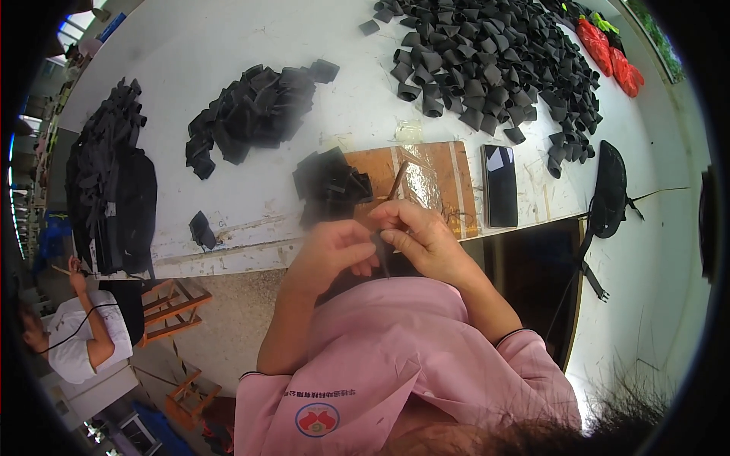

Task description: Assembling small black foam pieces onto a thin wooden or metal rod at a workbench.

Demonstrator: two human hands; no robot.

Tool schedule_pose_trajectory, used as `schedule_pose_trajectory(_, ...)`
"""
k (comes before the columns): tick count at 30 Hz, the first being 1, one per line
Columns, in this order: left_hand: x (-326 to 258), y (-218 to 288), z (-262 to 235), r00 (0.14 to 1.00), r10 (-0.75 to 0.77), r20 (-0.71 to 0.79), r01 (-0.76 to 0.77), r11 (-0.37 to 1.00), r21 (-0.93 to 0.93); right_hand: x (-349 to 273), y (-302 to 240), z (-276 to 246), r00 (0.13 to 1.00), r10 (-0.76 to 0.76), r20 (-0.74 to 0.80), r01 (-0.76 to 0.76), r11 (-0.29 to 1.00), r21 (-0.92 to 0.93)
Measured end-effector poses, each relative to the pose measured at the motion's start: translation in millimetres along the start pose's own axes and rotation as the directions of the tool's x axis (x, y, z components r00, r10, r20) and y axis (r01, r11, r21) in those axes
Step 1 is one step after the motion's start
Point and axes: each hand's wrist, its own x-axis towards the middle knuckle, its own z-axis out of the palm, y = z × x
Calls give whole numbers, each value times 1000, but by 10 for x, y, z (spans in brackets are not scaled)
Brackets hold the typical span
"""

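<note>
Close in front of my body, a small dark fabric piece [382, 249] is pinched between my two hands. My left hand [334, 247] has its thumb and fingers closed at the piece's left side. On the other side my right hand [422, 237] grips it with thumb and curled fingers. A thin brown stick [399, 179] sticks up from behind my right fingers; whether they hold it is hidden. Just beyond my left hand lies a small heap of flat black pieces [327, 178], partly on a brown board [449, 178] with clear tape.
A large pile of black tube-like pieces [487, 61] covers the far right, with another black heap [255, 110] at left. A phone [499, 186] and a black pouch [608, 190] lie to the right. Black fabric [114, 190] hangs at the left edge, near another person [87, 334].
</note>
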Motion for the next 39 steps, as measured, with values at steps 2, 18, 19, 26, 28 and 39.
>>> schedule_pose_trajectory(2,7,-59,15,997,68,-39,-71,994,-78,-18,-3,48,985,-80,-150,65,993,-102)
schedule_pose_trajectory(18,-3,-133,361,841,463,-279,-380,873,306,-171,37,129,945,-104,-309,119,992,31)
schedule_pose_trajectory(19,-10,-128,344,849,464,-251,-359,856,371,-159,69,131,918,-220,-329,197,975,-102)
schedule_pose_trajectory(26,16,-220,397,797,481,-365,-421,876,235,-147,109,166,805,-476,-354,291,837,-463)
schedule_pose_trajectory(28,20,-210,462,808,456,-373,-416,890,186,-153,124,211,784,-497,-373,282,820,-499)
schedule_pose_trajectory(39,75,-165,505,756,348,-554,-382,922,57,-103,223,221,757,-527,-386,114,688,-717)
